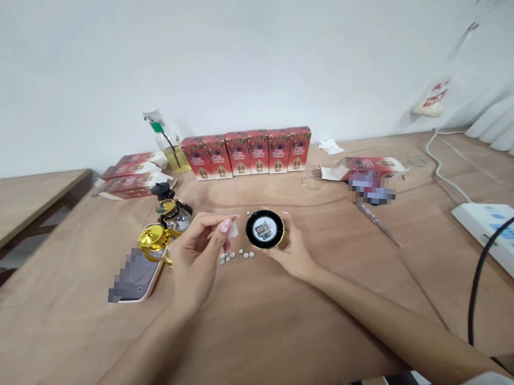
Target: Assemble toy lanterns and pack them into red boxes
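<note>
My right hand (293, 252) is wrapped round a small lantern (250, 230) with a gold edge. Its round black base faces me, with a pale disc in the middle. To the left of it, my left hand (199, 250) is closed in a pinch. A small whitish piece (234, 230) shows at those fingertips, too small to tell whether it is held. Several silver button cells (246, 255) lie on the table below and between the hands. Beside my left hand stand a black lantern (164, 191) and a gold lantern (153, 238).
Red printed boxes (256, 152) stand in a row near the wall, with opened ones (128, 179) at left and another (370, 166) at right. A phone (141, 278), a bottle (175, 153), a screwdriver (378, 223) and a power strip (498, 235) with cables lie around.
</note>
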A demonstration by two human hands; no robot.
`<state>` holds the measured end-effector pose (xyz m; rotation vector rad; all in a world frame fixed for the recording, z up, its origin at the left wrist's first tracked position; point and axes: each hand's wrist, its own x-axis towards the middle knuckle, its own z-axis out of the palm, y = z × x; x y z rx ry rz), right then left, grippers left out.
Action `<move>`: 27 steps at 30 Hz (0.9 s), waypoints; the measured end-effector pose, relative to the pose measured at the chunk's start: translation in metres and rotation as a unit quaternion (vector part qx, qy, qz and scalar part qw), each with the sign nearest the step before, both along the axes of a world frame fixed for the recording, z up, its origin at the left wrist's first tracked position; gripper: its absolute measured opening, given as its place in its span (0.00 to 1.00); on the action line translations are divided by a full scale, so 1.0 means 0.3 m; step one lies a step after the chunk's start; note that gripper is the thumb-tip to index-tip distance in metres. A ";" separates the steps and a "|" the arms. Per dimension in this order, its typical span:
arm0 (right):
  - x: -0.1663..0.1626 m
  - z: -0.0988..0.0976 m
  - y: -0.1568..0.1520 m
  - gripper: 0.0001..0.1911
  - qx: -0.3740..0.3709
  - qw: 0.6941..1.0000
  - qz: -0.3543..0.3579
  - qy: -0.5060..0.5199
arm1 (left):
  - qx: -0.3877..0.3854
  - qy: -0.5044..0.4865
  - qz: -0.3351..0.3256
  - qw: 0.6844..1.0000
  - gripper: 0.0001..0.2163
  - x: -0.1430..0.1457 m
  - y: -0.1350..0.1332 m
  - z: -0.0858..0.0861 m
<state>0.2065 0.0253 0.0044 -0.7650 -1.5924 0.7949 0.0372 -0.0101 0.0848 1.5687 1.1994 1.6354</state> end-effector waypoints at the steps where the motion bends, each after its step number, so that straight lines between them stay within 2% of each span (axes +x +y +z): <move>1: 0.001 -0.002 0.001 0.31 0.004 1.000 0.004 -0.004 | -0.004 -0.003 -0.001 1.000 0.07 0.000 0.000 0.001; 7: 0.006 -0.009 -0.003 0.33 0.007 0.999 0.018 -0.035 | -0.058 -0.029 -0.038 0.997 0.07 0.001 0.000 0.021; 14: 0.005 0.007 -0.009 0.32 0.008 0.999 0.028 -0.030 | -0.018 0.047 -0.033 0.998 0.07 0.014 -0.027 0.053; 19: 0.004 0.010 -0.008 0.31 0.003 0.999 0.025 -0.030 | 0.048 0.157 -0.004 0.986 0.04 -0.002 -0.038 0.040; 23: 0.004 0.008 -0.007 0.32 0.008 0.999 0.030 -0.031 | 0.152 0.268 0.004 0.951 0.03 -0.030 -0.028 0.039; 27: 0.003 0.011 -0.007 0.33 0.008 0.999 0.033 -0.029 | 0.267 0.401 0.022 0.876 0.05 -0.046 -0.014 0.066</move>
